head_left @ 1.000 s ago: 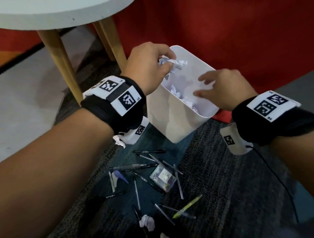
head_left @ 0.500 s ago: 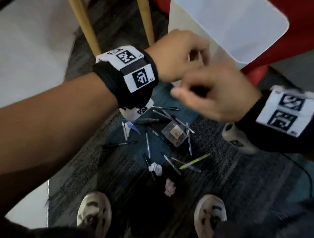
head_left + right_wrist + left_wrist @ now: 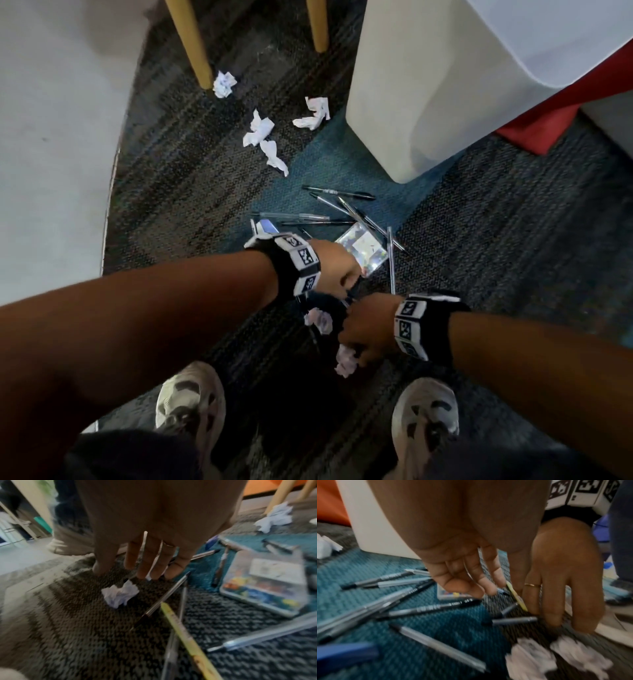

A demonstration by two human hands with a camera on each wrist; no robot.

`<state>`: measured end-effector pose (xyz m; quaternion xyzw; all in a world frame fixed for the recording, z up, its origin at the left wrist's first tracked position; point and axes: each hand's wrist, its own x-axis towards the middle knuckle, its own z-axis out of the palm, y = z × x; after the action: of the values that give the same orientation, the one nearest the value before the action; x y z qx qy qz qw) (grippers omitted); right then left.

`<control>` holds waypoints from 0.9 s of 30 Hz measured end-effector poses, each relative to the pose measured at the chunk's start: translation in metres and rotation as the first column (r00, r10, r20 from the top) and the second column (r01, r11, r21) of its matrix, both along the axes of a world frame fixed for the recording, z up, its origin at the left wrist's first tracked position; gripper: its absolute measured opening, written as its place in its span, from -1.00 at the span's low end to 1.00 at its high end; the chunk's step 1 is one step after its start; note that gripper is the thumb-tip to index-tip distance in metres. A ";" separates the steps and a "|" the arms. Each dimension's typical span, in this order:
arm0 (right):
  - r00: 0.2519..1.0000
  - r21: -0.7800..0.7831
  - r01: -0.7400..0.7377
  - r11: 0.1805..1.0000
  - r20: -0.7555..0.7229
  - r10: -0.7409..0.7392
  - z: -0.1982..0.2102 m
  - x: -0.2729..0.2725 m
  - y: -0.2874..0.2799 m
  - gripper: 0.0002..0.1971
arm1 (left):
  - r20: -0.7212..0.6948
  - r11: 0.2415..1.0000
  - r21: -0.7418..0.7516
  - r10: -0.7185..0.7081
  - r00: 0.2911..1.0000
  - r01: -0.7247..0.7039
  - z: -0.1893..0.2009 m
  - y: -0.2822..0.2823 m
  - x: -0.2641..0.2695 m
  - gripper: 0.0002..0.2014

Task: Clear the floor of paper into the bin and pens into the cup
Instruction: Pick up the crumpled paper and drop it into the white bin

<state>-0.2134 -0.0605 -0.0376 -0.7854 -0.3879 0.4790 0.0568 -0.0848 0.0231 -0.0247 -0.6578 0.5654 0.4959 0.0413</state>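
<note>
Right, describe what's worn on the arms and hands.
Both forearms are bare, no sleeves. Each wrist carries a black band with white square tiles printed in black block codes. A thin gold ring sits on one finger of the right hand.

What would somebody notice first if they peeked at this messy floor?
Probably the two hands, left hand and right hand, reaching down together just ahead of the person's shoes, fingers loose above two crumpled paper balls. Next comes the scatter of pens around a clear plastic box on the blue patch of carpet. Behind them stands the tall white bin, with more crumpled paper near a wooden table leg.
</note>
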 end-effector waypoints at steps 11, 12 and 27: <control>0.998 -0.011 -0.004 1.000 0.070 0.005 -0.042 -0.036 0.030 -0.65 | 0.026 0.954 0.062 -0.296 0.955 0.294 -0.049 0.022 -0.036 -0.60; 0.997 -0.033 -0.009 0.999 0.070 0.011 -0.045 -0.038 0.031 -0.66 | 0.027 0.953 0.070 -0.298 0.954 0.296 -0.049 0.025 -0.037 -0.61; 0.946 -0.105 0.325 0.940 0.043 -0.323 -0.018 -0.001 0.004 -0.60 | 0.111 0.997 0.012 -0.078 0.991 0.077 -0.051 0.029 -0.022 -0.63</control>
<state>-0.2139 -0.0561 -0.0554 -0.8464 -0.2269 0.4741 0.0862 -0.1066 0.0524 -0.0759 -0.6618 0.5854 0.4586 0.0947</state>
